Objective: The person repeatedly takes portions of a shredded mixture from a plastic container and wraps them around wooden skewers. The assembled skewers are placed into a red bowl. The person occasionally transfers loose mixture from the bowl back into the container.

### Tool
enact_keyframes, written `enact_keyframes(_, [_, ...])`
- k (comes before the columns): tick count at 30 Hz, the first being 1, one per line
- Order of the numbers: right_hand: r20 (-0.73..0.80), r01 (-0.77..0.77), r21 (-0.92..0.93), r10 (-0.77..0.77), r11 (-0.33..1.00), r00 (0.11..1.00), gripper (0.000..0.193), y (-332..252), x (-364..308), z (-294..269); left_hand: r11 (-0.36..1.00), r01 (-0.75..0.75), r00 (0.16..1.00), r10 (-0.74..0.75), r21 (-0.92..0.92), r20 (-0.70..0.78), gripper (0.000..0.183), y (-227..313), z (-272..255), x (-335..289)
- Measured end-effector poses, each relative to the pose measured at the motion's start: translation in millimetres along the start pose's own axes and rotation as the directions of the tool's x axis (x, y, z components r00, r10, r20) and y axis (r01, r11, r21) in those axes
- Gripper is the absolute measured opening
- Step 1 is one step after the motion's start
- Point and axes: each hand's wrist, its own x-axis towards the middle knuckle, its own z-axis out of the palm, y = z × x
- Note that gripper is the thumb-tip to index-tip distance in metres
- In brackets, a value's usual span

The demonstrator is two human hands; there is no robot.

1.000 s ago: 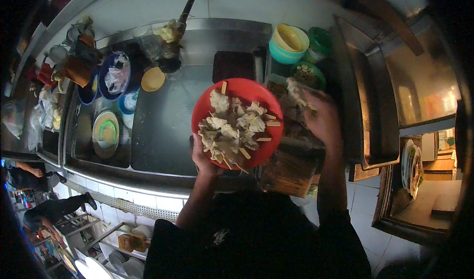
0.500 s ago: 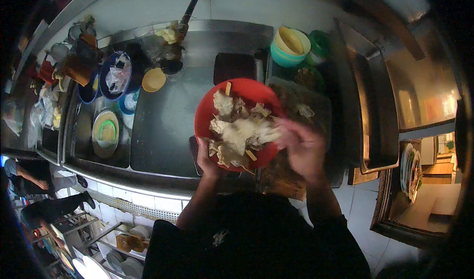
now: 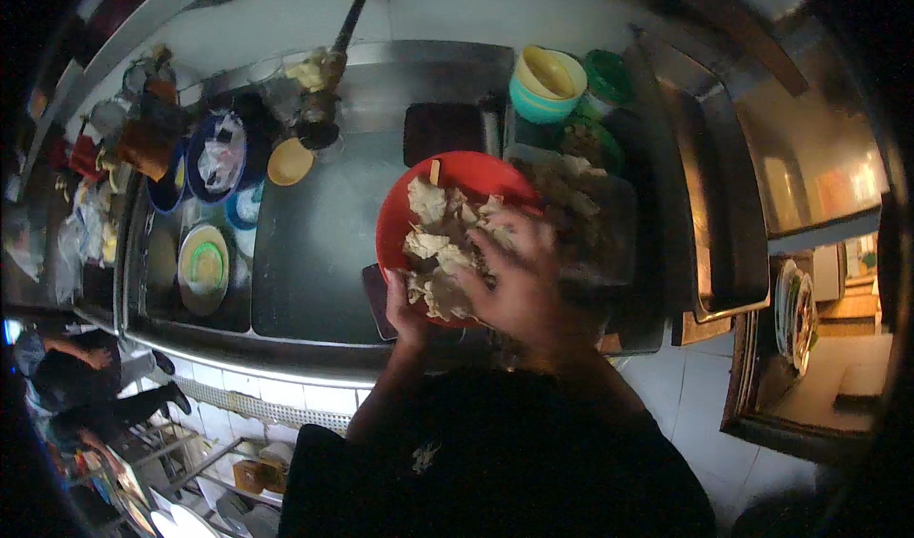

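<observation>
One red bowl is held in front of the person's dark shirt, near the middle of the view, loaded with pale, ragged pieces that look like meat; a flat wooden stick pokes up at its far left side. The left hand grips the bowl at its near left edge, thumb against the rim — whether the base also rests on something, I cannot tell. Over the right part of the bowl reaches the right hand, fingers spread and slightly blurred among the pieces; I cannot tell whether they pinch one. Just right of the bowl, partly behind that hand, is a clear container, its contents too dim to make out. Beyond it sit stacked bowls, yellow and turquoise, beside a green tub. To the left, at the far side of the dark counter, is a small yellowish bowl; farther left, a blue basin holds a plastic bag. A long metal tray stands at the right.
</observation>
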Motion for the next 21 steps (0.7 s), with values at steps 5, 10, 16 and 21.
enact_keyframes(5, [0.071,-0.077,0.158,0.067,0.984,0.995,0.029,2.3,-9.9,15.1,0.997,-0.004,1.000,0.006,0.074,-0.022,0.045,-6.4,7.7,-6.7])
enact_keyframes(10, [0.304,-0.572,0.506,0.486,0.646,0.819,0.033,22.1,14.4,-51.0,0.998,-0.011,1.000,0.012,0.059,-0.025,0.057,22.5,30.4,-17.7])
enact_keyframes(16, [0.243,-0.497,-0.065,0.497,0.865,0.833,0.039,135.5,28.6,-54.6,0.996,-0.038,0.999,0.040,0.076,-0.017,0.053,24.2,15.3,-13.5])
enact_keyframes(21, [0.431,-0.445,0.046,0.384,0.894,0.816,0.035,116.2,6.7,-36.6,0.997,0.000,0.998,0.005,0.078,-0.062,0.051,22.7,3.0,-12.1])
